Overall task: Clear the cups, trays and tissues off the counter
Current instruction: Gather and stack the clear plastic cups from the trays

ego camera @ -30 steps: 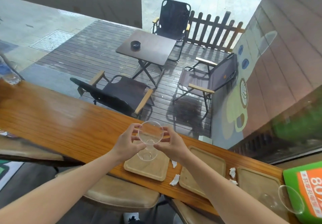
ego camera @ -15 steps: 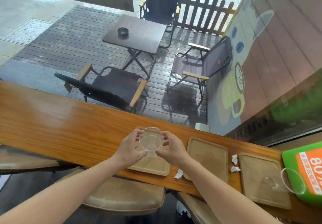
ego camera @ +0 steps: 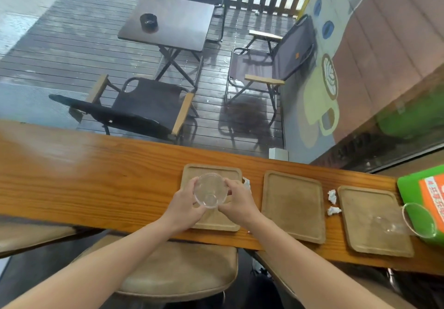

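Three wooden trays sat in a row on the long wooden counter [ego camera: 96,183], which ran across the whole view below a window; behind the glass stood a dark folding table [ego camera: 168,20] with a black ashtray [ego camera: 149,21] on it, and folding chairs around it; a padded stool [ego camera: 182,270] stood under the counter's near edge, below the arms. Left tray [ego camera: 230,171] lay partly under both hands; middle tray [ego camera: 292,205] lay bare, just beside it; right tray [ego camera: 370,220] lay near the counter's right end, with a green-and-orange box [ego camera: 430,188] at the frame's edge just past it. Second clear cup [ego camera: 418,220] lay tipped on its side at the right tray's far corner, mouth toward the camera, against the green box. Left hand [ego camera: 182,205] and right hand [ego camera: 240,203] together gripped a clear plastic cup [ego camera: 209,193] over the left tray, fingers of both curled around its rim from opposite sides, mouth facing up toward the camera; whether the cup's base touched the tray could not be told. Smallest items: one crumpled tissue [ego camera: 247,182] just beside the right hand, between left and middle trays; two more tissues [ego camera: 332,203] lay on the counter in the gap between middle and right trays, close together but apart.
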The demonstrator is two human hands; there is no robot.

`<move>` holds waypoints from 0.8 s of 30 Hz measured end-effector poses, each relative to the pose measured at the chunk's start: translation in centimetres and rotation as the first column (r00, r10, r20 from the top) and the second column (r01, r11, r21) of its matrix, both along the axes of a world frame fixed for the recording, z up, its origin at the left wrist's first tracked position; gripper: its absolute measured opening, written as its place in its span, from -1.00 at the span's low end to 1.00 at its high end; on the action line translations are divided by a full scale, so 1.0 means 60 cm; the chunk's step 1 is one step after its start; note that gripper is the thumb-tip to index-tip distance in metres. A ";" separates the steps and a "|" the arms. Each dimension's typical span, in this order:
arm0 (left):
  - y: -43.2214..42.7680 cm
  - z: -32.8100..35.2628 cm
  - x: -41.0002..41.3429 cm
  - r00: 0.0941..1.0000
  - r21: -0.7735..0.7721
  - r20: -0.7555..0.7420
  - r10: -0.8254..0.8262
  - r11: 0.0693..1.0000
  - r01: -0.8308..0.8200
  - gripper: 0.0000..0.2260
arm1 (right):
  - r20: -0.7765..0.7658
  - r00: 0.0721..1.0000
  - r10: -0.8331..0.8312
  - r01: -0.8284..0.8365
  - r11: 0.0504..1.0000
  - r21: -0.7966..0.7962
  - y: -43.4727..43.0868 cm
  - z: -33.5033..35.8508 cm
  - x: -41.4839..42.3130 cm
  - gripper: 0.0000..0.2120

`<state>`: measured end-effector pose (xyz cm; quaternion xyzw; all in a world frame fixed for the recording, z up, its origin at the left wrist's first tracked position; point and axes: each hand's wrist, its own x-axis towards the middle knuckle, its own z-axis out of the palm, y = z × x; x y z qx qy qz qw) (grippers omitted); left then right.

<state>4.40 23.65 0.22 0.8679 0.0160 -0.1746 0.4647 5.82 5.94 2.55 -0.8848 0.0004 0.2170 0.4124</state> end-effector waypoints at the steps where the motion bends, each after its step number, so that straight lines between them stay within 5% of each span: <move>1: 0.000 0.000 0.000 1.000 0.003 -0.005 -0.008 1.000 0.008 -0.36 | -0.006 1.000 0.001 -0.001 1.000 0.003 -0.001 -0.001 -0.001 -0.53; 7: -0.003 0.017 0.002 0.997 0.163 -0.078 -0.026 0.986 0.038 -0.26 | -0.073 0.997 -0.005 0.005 1.000 -0.001 -0.013 0.011 -0.007 -0.53; 12: -0.017 0.061 0.014 0.998 0.328 0.038 0.043 0.943 -0.053 -0.32 | -0.123 0.992 -0.010 0.003 0.998 -0.057 -0.050 0.041 0.002 -0.23; 18: -0.118 0.118 0.043 0.976 0.293 0.188 -0.113 0.955 0.054 -0.65 | 0.018 0.991 -0.129 0.130 0.989 -0.068 -0.153 0.087 0.001 -0.59; 24: -0.333 0.128 0.049 0.933 0.311 0.147 -0.329 0.911 0.272 -0.73 | -0.017 0.955 -0.296 0.293 0.952 -0.091 -0.334 0.105 -0.055 -0.65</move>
